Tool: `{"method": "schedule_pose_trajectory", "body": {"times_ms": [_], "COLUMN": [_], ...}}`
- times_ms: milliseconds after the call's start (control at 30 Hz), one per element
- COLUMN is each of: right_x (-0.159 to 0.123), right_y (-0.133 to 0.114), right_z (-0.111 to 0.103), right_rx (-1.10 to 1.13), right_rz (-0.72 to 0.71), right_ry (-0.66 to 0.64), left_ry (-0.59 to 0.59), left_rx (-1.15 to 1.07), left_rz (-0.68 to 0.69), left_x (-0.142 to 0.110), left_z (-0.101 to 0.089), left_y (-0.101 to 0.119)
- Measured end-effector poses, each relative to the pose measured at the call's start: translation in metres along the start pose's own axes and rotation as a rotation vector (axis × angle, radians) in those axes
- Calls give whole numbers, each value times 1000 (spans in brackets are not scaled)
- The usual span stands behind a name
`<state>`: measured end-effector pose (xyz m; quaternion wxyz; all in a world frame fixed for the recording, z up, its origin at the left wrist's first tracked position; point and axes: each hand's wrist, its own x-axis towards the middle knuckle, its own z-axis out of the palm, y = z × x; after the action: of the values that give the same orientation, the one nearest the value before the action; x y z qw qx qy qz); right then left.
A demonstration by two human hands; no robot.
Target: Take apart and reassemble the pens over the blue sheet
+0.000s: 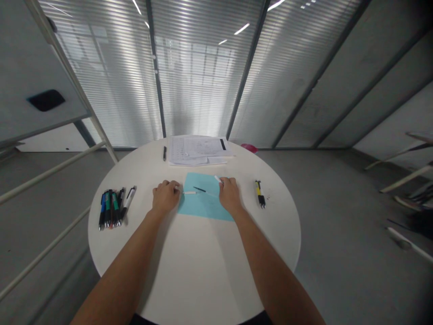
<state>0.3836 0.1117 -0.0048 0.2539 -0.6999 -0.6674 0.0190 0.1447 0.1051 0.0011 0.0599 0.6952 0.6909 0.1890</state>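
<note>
My left hand (165,196) rests on the round white table (199,257) at the left edge of a light blue paper sheet (203,203). Its fingers grip a slim white pen part (189,192) that points right across the sheet. My right hand (229,195) pinches a small white pen piece (218,179) at the sheet's upper right. Between my hands, a thin black pen refill or tip (199,189) lies on the blue paper. My fingers hide the held ends of both white pieces.
On the table, a bunch of several pens (113,207) lies at the left, a yellow-and-black pen (260,194) at the right, and printed papers (198,150) with a black pen (164,153) at the back. Metal rails (50,176) stand left; a glass partition with blinds (196,76) stands behind.
</note>
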Motion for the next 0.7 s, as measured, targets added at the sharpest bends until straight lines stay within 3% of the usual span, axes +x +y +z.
{"method": "schedule_pose_trajectory", "body": {"times_ms": [300,700], "right_x": [-6,-9], "right_y": [-6,-8], "right_z": [4,-6], "right_rx": [34,-67], "right_rz": [-143,-83], "right_ry": [-94,-121], "left_ry": [15,42], "left_rx": [-25,-121], "left_rz": [0,-21], "left_x": [2,5], "left_z": [1,3], "left_y": [-2,-6]}}
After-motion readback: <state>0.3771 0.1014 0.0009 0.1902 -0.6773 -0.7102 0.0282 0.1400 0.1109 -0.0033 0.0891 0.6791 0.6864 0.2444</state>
